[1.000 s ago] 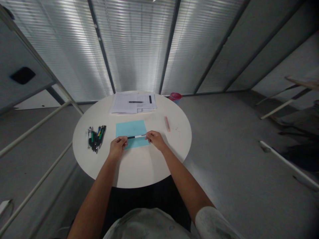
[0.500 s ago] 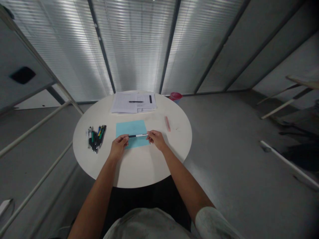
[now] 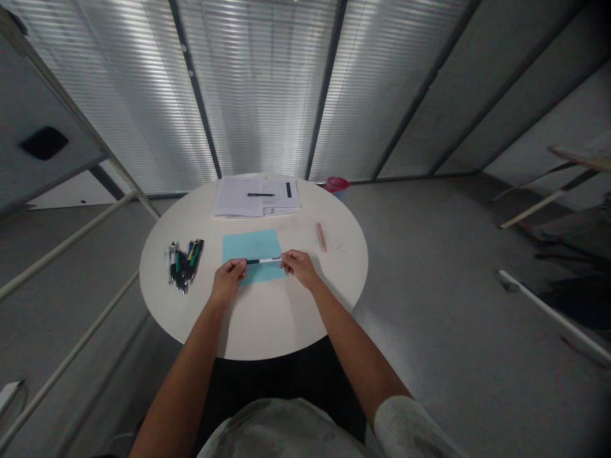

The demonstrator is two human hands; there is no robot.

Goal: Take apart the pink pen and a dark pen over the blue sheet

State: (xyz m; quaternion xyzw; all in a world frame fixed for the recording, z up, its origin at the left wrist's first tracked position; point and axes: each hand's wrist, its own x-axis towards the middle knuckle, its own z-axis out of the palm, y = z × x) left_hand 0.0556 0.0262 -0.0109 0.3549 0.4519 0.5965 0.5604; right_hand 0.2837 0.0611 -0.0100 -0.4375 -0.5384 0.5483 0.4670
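Note:
Both of my hands hold one slim black-and-white pen (image 3: 263,260) level above a light blue sheet (image 3: 251,246) on a round white table (image 3: 258,318). My left hand (image 3: 228,280) pinches the pen's dark left end. My right hand (image 3: 296,267) pinches its white right end. The fingers of both hands are closed round the pen's tips, and the middle of the pen shows between them.
A bunch of several pens (image 3: 184,260) lies at the table's left. A stack of printed papers (image 3: 256,196) with a black pen (image 3: 260,194) on it sits at the far edge. A pink pen-like piece (image 3: 321,236) lies to the right. A red basket (image 3: 337,185) stands on the floor behind.
Both hands and the pen have shifted very slightly away from me over the blue sheet; the grip is the same.

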